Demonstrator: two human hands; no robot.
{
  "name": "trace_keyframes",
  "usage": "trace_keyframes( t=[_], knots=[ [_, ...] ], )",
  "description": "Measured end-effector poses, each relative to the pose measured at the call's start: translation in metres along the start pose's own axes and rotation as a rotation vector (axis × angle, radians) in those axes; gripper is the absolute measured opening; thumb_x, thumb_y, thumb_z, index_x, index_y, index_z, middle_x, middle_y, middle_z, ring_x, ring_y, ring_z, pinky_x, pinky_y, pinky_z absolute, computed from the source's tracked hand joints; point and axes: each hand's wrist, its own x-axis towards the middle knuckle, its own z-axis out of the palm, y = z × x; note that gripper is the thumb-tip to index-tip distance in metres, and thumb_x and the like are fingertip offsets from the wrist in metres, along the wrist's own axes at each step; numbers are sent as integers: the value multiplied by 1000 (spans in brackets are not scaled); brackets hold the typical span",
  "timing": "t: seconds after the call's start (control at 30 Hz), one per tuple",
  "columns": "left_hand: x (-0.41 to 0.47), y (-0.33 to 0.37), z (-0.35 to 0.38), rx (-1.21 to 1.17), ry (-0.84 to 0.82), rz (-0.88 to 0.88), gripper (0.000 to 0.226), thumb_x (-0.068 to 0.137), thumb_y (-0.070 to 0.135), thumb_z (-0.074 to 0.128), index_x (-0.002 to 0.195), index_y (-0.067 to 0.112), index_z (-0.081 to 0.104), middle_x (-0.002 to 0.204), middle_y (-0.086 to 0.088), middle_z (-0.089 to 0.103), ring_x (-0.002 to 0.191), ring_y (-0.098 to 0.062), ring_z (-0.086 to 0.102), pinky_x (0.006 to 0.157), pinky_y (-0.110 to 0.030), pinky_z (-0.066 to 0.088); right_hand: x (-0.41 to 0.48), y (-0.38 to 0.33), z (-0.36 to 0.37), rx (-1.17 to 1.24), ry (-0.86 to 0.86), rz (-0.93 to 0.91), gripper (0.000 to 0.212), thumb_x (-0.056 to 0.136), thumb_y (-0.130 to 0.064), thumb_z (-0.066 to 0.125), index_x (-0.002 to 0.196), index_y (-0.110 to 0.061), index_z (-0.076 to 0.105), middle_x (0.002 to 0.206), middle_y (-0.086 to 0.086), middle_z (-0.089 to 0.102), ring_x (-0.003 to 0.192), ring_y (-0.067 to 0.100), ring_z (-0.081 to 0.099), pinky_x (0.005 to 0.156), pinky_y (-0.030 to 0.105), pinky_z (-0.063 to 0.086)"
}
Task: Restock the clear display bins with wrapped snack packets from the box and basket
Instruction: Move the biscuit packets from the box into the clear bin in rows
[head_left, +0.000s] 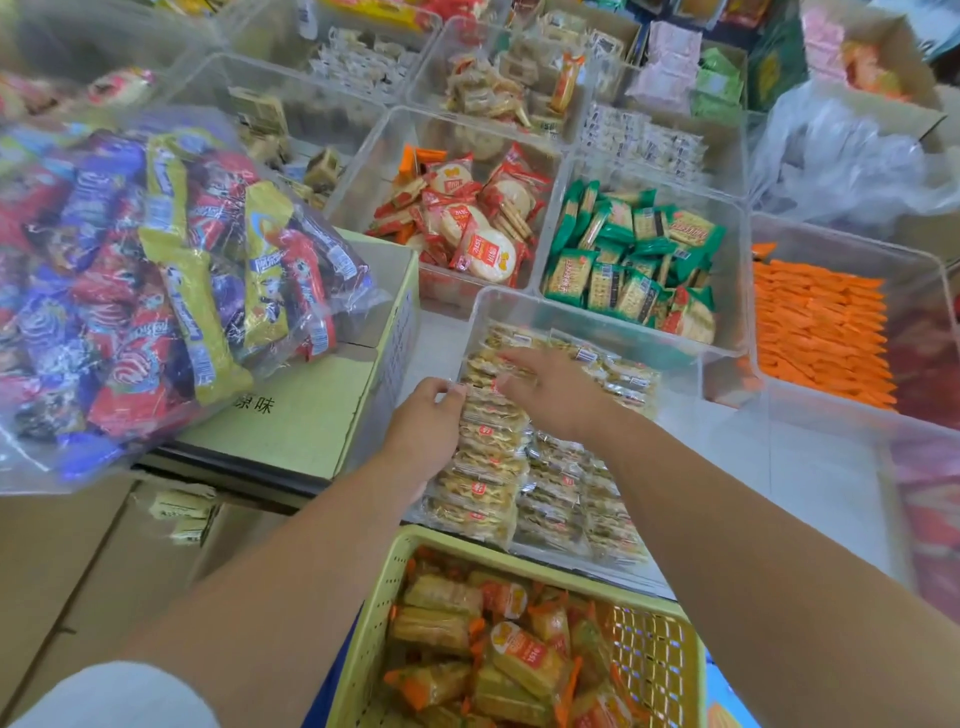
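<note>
Reaching into the clear bin (701, 441) of snack packets (488, 457).
Left hand (426, 415) gripped packets at the bin's left edge; right hand (550, 389) lay flat, fingers straight, on packets further in.

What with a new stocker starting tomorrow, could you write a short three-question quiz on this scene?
1. True or false: the left hand and right hand are inside the yellow basket.
2. What colour fills the bin just right of the green packets? A orange, B blue, C black.
3. Short answer: what lies on the box at left?
Key: 1 false, both are at the wrapped packets in the near clear bin; 2 A; 3 a clear bag of mixed sweets.
</note>
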Motion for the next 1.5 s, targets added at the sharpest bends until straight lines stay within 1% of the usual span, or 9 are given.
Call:
trace_keyframes(
  t=[0.2, 0.4, 0.6, 0.73, 0.97, 1.07, 1.23, 1.4, 1.5],
  knots=[
    [-16, -4, -7, -147, -130, -1, 44, 92, 63, 56, 127, 37, 57, 116, 7, 68, 96, -16, 69, 77, -39, 55, -1, -3, 12, 12, -24, 2, 50, 107, -45, 38, 156, -33, 33, 155, 14, 35, 140, 34, 41, 113, 38, 32],
    [-24, -12, -13, -125, -197, 51, 70, 89, 46, 77, 148, 41, 40, 135, 12, 54, 104, 5, 57, 78, -26, 46, 4, 3, 10, -15, -65, -31, 51, 108, -47, 34, 157, -34, 31, 159, 12, 35, 146, 31, 34, 116, 41, 28],
    [-42, -16, -25, 160, -215, 78, 131, 59, 69, 88, 161, 44, 9, 165, 5, 32, 143, -20, 43, 109, -37, 41, -2, 3, 3, -42, -19, -26, 62, 105, -56, 35, 161, -36, 17, 166, 5, 28, 145, 28, 39, 118, 43, 28],
    [-60, -31, -39, 305, -285, 48, 152, 45, 71, 91, 161, 46, -4, 164, 7, 34, 139, -19, 46, 103, -33, 45, -37, 4, 11, 101, 167, 10, 68, 100, -66, 32, 160, -38, 14, 165, 0, 28, 136, 24, 49, 112, 45, 35],
    [-68, -45, -40, 293, -197, 43, 117, 73, 44, 91, 163, 36, 17, 154, -3, 47, 128, -20, 53, 96, -34, 50, -107, 1, 61, 639, 38, 286, 99, 82, -87, 39, 160, -41, 0, 166, -2, 27, 137, 24, 50, 116, 50, 37],
    [-70, -45, -36, 313, -153, 62, 110, 75, 42, 89, 162, 34, 21, 155, -6, 46, 135, -21, 50, 96, -34, 49, -114, -6, 74, 525, -75, 242, 104, 84, -84, 42, 161, -33, -6, 167, -1, 24, 126, 13, 57, 108, 41, 42],
    [-87, -37, -38, 377, -125, 106, 105, 81, 51, 81, 163, 30, 18, 158, -2, 43, 134, -22, 51, 93, -32, 46, -112, -11, 76, 406, -69, 214, 100, 93, -72, 44, 162, -20, -6, 160, 10, 38, 115, 19, 61, 90, 30, 48],
    [-136, -33, -66, 372, 20, 281, 75, 87, 49, 75, 153, 35, 42, 143, 14, 53, 116, -5, 57, 88, -24, 46, -134, -20, 71, 280, 221, 118, 91, 94, -67, 49, 162, -27, 4, 170, -2, 11, 155, 19, 14, 120, 41, 24],
    [-170, -46, -96, 231, 183, 415, 34, 90, 29, 77, 122, 34, 68, 109, 21, 69, 97, 2, 64, 84, -18, 51, -150, -46, 79, 145, 360, -89, 73, 96, -61, 52, 157, -31, 27, 166, -4, 20, 151, 17, 16, 119, 42, 25]
  ],
)
